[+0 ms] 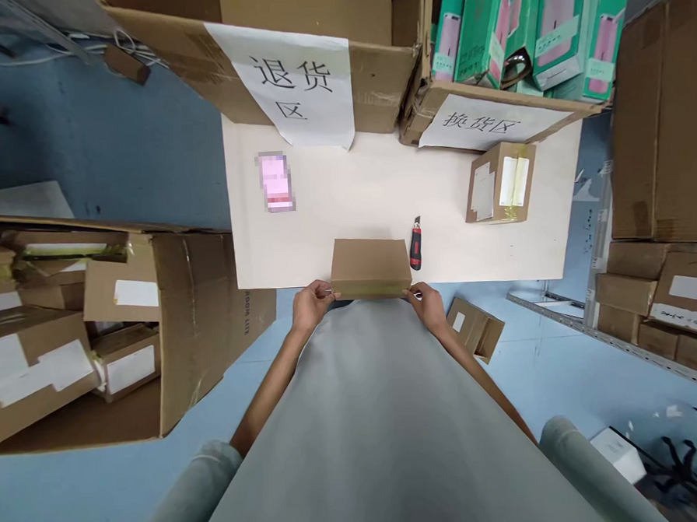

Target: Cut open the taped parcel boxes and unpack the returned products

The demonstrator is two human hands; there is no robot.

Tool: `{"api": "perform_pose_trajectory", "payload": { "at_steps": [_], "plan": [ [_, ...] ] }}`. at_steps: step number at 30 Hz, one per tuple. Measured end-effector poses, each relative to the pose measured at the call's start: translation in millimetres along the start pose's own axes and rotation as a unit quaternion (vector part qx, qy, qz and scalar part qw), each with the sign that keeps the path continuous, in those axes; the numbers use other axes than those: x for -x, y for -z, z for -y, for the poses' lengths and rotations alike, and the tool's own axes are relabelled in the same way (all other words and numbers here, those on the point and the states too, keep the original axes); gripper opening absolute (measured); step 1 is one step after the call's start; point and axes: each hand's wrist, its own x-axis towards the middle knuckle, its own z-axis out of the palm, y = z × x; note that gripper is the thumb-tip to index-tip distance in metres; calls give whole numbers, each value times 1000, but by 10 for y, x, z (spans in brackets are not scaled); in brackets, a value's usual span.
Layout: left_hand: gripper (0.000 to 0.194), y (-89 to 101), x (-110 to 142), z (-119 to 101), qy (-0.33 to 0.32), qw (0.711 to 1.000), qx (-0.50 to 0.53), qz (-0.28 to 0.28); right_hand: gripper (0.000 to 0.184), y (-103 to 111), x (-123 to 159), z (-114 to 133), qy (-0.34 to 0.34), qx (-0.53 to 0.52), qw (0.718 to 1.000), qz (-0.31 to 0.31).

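Observation:
A closed brown cardboard box (370, 261) lies at the near edge of the white table, against the front of my grey clothing. My left hand (312, 306) is closed at the box's near left corner, with thumb and fingertips pinched there. At the near right corner my right hand (426, 305) pinches in the same way. Yellowish tape shows along the box's near side. Just right of the box lies a red and black utility knife (416, 244), its blade end pointing away from me. Neither hand touches the knife.
On the white table (333, 195) are a blurred pink item (276, 182), a taped carton (501, 183) and two large labelled boxes, the right one (434, 104) holding green packages. A big carton (197, 323) of parcels stands left; an open small box (476, 328) lies on the floor.

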Motion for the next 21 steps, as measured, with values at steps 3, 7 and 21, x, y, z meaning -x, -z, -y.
{"api": "perform_pose_trajectory", "payload": {
  "at_steps": [3,7,21],
  "plan": [
    [40,-5,-7,30,-2,1000,-2,7,33,-13,23,-3,-5,0,1000,3],
    [42,-17,-73,-17,-30,999,38,-5,32,33,-76,80,-1,-9,1000,-18],
    [34,258,-1366,-1316,-45,996,33,-74,31,799,-1803,986,-18,68,995,-77]
  ]
}}
